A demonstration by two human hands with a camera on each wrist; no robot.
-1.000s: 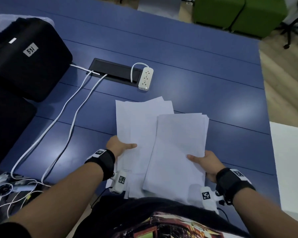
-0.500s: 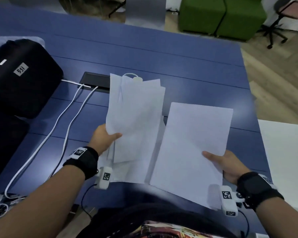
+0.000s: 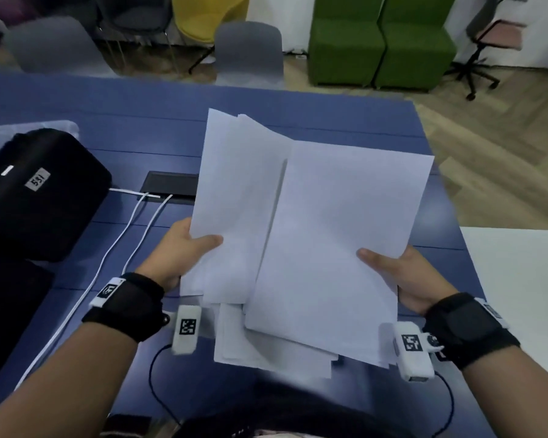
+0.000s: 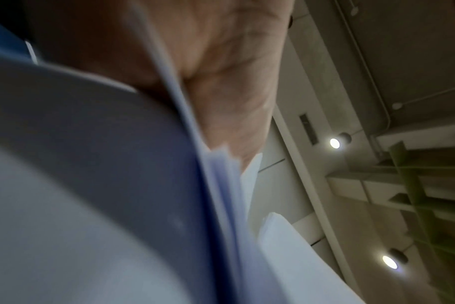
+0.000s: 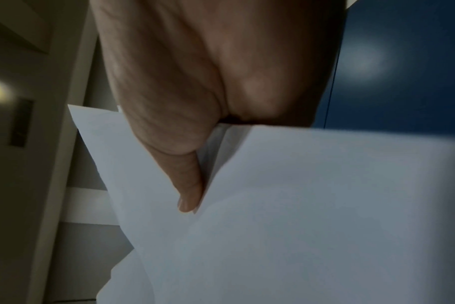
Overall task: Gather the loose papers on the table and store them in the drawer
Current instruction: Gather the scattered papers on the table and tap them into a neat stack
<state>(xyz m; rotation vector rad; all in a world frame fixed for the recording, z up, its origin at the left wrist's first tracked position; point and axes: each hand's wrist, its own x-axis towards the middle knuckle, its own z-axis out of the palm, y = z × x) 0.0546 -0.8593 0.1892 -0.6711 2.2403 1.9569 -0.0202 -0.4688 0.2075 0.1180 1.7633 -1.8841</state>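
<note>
Two bundles of white papers are lifted above the blue table (image 3: 133, 137). My left hand (image 3: 184, 248) pinches the left bundle (image 3: 234, 197) at its near left edge, thumb on top. My right hand (image 3: 402, 273) pinches the right bundle (image 3: 345, 222) at its near right edge; this bundle overlaps the left one. The left wrist view shows paper edges (image 4: 221, 185) against my palm (image 4: 231, 67). In the right wrist view my thumb (image 5: 187, 185) presses on a sheet (image 5: 312, 205). No drawer is in view.
A black bag (image 3: 35, 191) labelled 531 lies at the table's left. White cables (image 3: 136, 216) run from a black cable port (image 3: 168, 184). A white surface (image 3: 519, 295) adjoins the table on the right. Chairs (image 3: 247, 52) and green seats (image 3: 380, 42) stand beyond the far edge.
Both bundles were lifted off the table and tilted up, held apart half a second ago, then brought together so the right one overlaps the left. The camera view tilted up.
</note>
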